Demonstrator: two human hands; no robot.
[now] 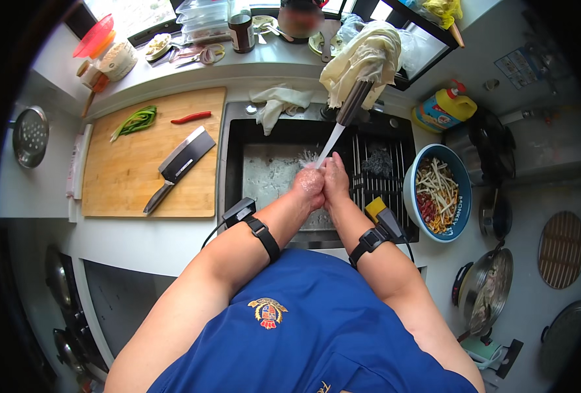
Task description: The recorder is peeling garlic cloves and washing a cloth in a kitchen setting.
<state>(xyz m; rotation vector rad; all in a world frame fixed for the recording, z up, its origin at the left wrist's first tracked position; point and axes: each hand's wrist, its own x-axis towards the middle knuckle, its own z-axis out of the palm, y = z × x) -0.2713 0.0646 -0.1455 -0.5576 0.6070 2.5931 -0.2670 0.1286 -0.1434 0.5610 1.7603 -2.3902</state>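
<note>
My left hand (310,185) and my right hand (336,177) press together over the sink (266,167), under a stream of water from the faucet (354,103). Water splashes off my left hand; the fingers are partly hidden, and I cannot tell whether anything is between the palms. A pale cloth (374,46) is draped over the faucet's top. To the left, a wooden cutting board (113,182) bears a cleaver (185,159), a red chili pepper (191,117) and green scallions (135,122).
A drying rack (361,186) with a dark scouring pad (378,163) spans the sink's right side. Beside it stands a blue bowl (464,216) of cut vegetables. A yellow detergent bottle (442,110) is behind that. A steel pan (504,285) holds food at the lower right. A white cloth (278,104) hangs over the sink's back edge.
</note>
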